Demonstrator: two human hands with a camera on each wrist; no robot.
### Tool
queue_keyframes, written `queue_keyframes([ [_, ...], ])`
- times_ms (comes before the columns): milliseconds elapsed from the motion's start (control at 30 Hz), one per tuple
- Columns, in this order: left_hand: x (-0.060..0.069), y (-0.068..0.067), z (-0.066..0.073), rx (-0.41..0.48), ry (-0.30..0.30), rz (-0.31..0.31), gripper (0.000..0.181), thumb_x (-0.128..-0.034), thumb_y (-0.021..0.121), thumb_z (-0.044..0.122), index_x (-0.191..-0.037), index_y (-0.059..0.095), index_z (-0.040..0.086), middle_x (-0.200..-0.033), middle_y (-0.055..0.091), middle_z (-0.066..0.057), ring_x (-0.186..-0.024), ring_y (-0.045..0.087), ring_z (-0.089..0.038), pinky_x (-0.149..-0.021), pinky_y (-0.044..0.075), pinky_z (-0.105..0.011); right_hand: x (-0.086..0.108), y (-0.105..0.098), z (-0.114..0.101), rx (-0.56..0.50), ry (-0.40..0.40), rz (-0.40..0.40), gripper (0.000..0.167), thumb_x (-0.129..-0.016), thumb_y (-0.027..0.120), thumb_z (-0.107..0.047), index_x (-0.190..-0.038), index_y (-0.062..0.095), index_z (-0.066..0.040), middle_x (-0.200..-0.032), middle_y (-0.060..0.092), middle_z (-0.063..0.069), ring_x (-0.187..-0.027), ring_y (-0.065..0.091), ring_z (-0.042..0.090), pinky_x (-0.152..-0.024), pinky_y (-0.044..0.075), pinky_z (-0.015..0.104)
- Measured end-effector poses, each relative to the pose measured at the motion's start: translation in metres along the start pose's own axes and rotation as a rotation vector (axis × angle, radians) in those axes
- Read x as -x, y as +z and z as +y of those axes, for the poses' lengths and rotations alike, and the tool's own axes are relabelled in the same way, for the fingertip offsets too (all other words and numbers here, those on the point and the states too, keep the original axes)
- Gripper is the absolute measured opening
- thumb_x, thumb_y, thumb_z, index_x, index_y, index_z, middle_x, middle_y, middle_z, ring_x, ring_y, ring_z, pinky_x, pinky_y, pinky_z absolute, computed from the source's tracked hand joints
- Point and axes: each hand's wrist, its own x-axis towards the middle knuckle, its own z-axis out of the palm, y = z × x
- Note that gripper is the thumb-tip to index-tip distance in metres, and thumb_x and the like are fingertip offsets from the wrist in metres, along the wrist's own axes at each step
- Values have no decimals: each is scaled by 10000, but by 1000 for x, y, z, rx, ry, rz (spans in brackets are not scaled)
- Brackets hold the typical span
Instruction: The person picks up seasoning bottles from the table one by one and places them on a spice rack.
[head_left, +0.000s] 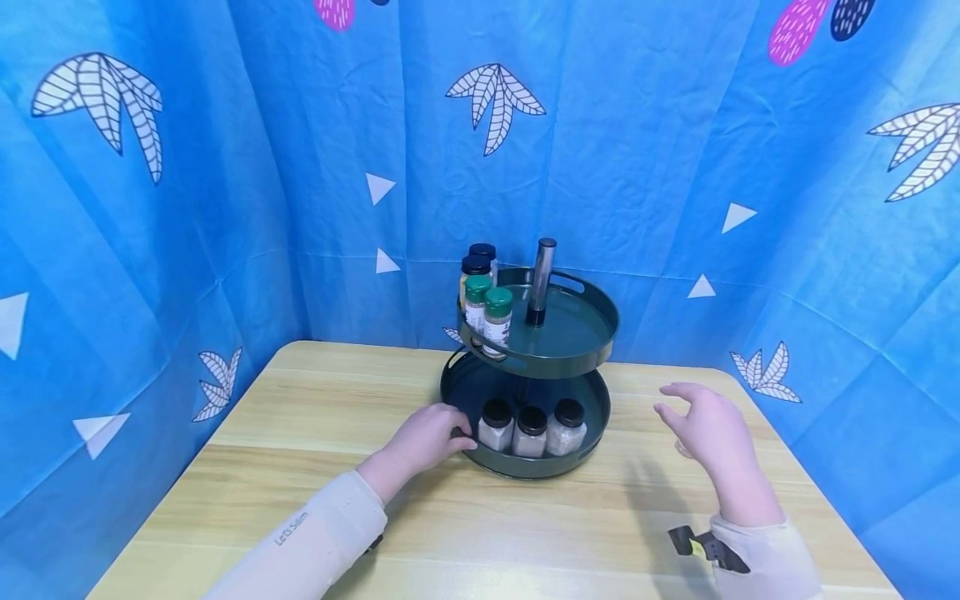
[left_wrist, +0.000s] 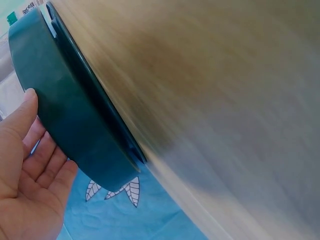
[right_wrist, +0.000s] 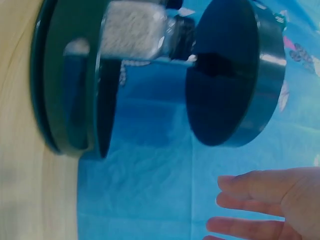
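Note:
A dark green two-tier round tray rack (head_left: 525,467) stands on the table. My left hand (head_left: 423,437) is at the left rim of its lower tier; in the left wrist view the thumb (left_wrist: 30,100) lies on the outer wall (left_wrist: 70,100) and the other fingers reach behind the rim. Three black-capped jars (head_left: 530,433) with pale contents stand in the lower tier, close to that hand. On the upper tier's left side are green-capped spice bottles (head_left: 497,321) and black-capped bottles (head_left: 476,271). My right hand (head_left: 712,425) hovers right of the rack, fingers apart, holding nothing.
A metal post (head_left: 542,283) rises through the upper tier (head_left: 577,325). The wooden table (head_left: 315,408) carries the rack near its back edge. Blue patterned curtains (head_left: 637,167) hang behind and on both sides.

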Motion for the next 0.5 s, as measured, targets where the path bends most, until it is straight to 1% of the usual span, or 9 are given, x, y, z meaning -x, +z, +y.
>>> queue_keyframes([
  [67, 0, 0, 0, 3, 4, 0, 172, -873, 782, 333, -878, 747, 165, -873, 703, 49, -848, 653, -156, -790, 550, -341, -2, 1, 5, 13, 4, 1, 380, -941, 678, -227, -1244, 666, 1, -1275, 610, 293, -634, 559, 214, -757, 514, 552],
  [133, 0, 0, 0, 3, 5, 0, 167, -872, 783, 328, -876, 746, 165, -871, 703, 48, -846, 653, -156, -788, 549, -342, -4, 2, 9, 20, 10, 7, 376, -934, 685, -224, -1234, 670, 1, -1270, 609, 298, -672, 567, 227, -733, 515, 546],
  [167, 0, 0, 1, 4, 7, 2, 162, -872, 784, 321, -873, 744, 164, -868, 703, 46, -844, 652, -156, -785, 549, -342, -5, 2, 11, 24, 13, 11, 373, -931, 686, -223, -1230, 673, -1, -1261, 615, 296, -662, 563, 224, -701, 514, 526],
  [200, 0, 0, 1, 4, 9, 4, 160, -871, 785, 317, -871, 743, 162, -865, 702, 45, -841, 652, -155, -781, 549, -341, -5, 2, 13, 25, 19, 14, 373, -930, 685, -223, -1231, 671, -2, -1183, 654, 281, -620, 541, 213, -646, 504, 489],
  [267, 0, -1, 1, 7, 11, 7, 160, -872, 786, 312, -871, 743, 158, -865, 703, 42, -842, 653, -158, -782, 550, -344, -6, 3, 17, 24, 28, 20, 376, -932, 683, -222, -1233, 667, 1, -938, 698, 212, -573, 498, 195, -561, 463, 427],
  [333, 0, -1, 1, 10, 10, 7, 162, -873, 784, 314, -871, 744, 158, -865, 703, 43, -842, 652, -157, -785, 550, -343, -6, 3, 20, 25, 41, 22, 378, -937, 673, -221, -1242, 658, 4, -705, 634, 106, -535, 463, 181, -506, 413, 379],
  [400, 0, -1, 1, 13, 10, 5, 159, -873, 786, 312, -870, 744, 159, -863, 703, 46, -840, 650, -154, -783, 549, -341, -7, 4, 23, 21, 58, 19, 383, -944, 660, -215, -1253, 647, 10, -576, 518, 27, -500, 429, 174, -474, 369, 344],
  [433, 0, -1, 1, 13, 10, 5, 158, -872, 786, 312, -869, 745, 160, -863, 702, 47, -840, 650, -154, -783, 549, -342, -7, 4, 25, 21, 64, 22, 379, -944, 657, -210, -1251, 646, 13, -586, 534, 43, -499, 425, 176, -465, 362, 345],
  [500, 0, -1, 1, 12, 11, 4, 156, -872, 786, 312, -867, 745, 162, -862, 702, 49, -839, 649, -152, -781, 548, -340, -7, 6, 29, 22, 74, 29, 367, -942, 654, -194, -1243, 650, 17, -727, 648, 141, -497, 430, 180, -463, 360, 338],
])
